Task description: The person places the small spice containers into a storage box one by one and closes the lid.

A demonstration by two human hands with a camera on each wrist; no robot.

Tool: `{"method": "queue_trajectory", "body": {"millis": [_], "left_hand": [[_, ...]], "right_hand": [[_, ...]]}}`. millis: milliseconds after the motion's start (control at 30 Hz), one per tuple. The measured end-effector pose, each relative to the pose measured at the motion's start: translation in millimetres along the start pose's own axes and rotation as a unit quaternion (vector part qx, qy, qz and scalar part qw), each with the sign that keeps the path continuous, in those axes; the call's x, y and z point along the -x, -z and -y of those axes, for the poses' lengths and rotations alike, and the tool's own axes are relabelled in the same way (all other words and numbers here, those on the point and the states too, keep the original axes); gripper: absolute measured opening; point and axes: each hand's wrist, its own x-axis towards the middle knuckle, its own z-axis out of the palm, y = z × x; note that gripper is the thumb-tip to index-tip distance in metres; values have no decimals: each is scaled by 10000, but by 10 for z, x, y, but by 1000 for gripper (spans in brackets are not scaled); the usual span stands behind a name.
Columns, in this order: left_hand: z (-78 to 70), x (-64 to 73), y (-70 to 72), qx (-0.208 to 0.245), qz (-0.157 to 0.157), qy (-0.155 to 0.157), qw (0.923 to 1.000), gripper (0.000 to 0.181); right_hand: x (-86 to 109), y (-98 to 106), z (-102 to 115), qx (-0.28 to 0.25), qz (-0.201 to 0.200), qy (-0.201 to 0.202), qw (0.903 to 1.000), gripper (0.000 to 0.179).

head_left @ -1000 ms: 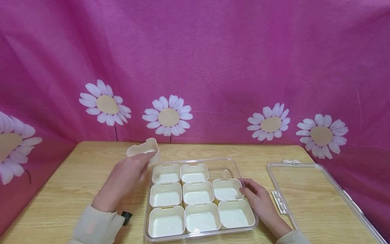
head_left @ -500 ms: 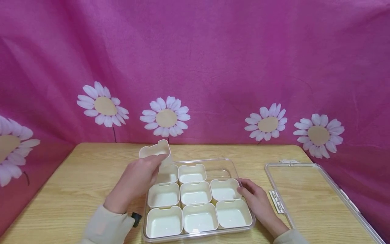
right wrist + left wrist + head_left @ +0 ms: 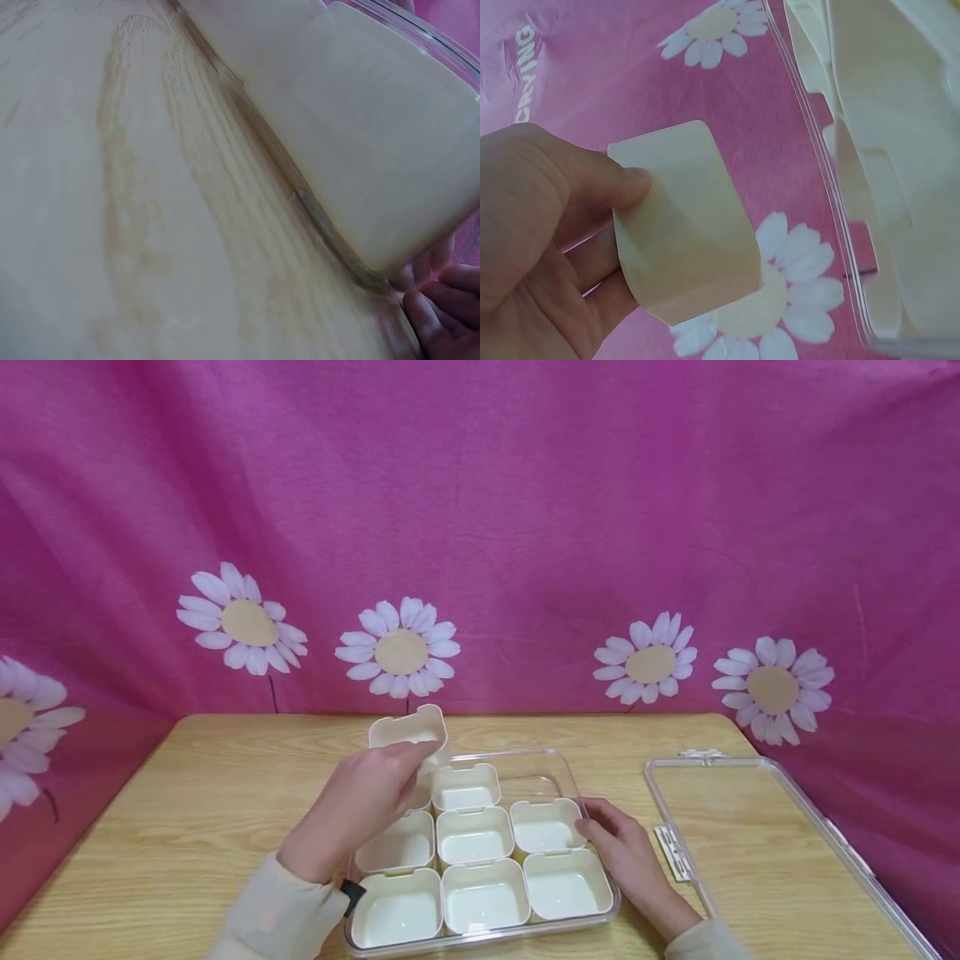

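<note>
My left hand [image 3: 360, 802] pinches a small cream plastic bin [image 3: 408, 727] by its side wall, thumb outside. It is raised and slightly tilted over the back left of a clear plastic box [image 3: 480, 933]. In the left wrist view the thumb lies flat against the bin [image 3: 686, 225]. Inside the box, rows of similar cream bins [image 3: 475, 837] stand upright; the back right slot [image 3: 528, 787] holds none. My right hand [image 3: 626, 852] grips the box's right wall, thumb at the rim. From the right wrist, its fingertips [image 3: 424, 311] show at the box's lower corner.
A clear lid [image 3: 780, 843] with white clips [image 3: 672, 853] lies on the wooden table [image 3: 247, 777] to the right of the box. Behind the table hangs a pink cloth [image 3: 480, 527] printed with daisies. A dark band [image 3: 351, 896] shows at the left sleeve.
My left hand has carried the bin rightward from left of the box to over its back left part. The right hand has kept its grip on the box wall.
</note>
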Motion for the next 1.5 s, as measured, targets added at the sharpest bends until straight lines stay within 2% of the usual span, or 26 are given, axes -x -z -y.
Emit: {"method": "queue_trajectory", "body": {"millis": [67, 167, 300, 400, 500, 600, 767, 900, 1067, 1267, 1500], "left_hand": [[-43, -37, -18, -20, 21, -88, 10000, 43], [-120, -104, -53, -35, 258, -177, 9995, 49], [-238, -190, -117, -30, 901, -280, 9955, 65], [-324, -265, -180, -111, 1173, -494, 9918, 63], [-398, -365, -235, -186, 1162, -651, 9909, 51], [-457, -483, -285, -84, 1114, -671, 9915, 43], [-528, -631, -376, 142, 1315, -589, 9895, 35], [-602, -704, -473, 6, 1392, -746, 9874, 30], [-673, -755, -596, -103, 1493, -969, 9840, 26], [-665, -760, -723, 1, 1450, -1021, 9842, 22], [-663, -752, -824, 358, 1295, -1184, 9838, 37]], "right_hand": [[-6, 1, 2, 19, -13, 19, 10000, 36], [-15, -1, 3, 10, -19, 25, 10000, 35], [-20, -1, -3, -14, -31, 31, 10000, 35], [-15, 4, -8, -44, -16, 38, 10000, 34], [-9, 9, -11, -63, -7, 45, 10000, 34], [-10, 14, -11, -84, -16, 57, 9999, 34], [-15, 5, -6, -147, -16, 53, 9999, 34], [-8, 3, -3, -128, -20, 51, 9999, 34], [-12, -17, 9, -190, -1, 102, 9998, 33], [-4, -38, 4, -108, -4, 131, 9999, 33], [-6, 1, -10, -82, -71, 196, 9997, 32]]}}
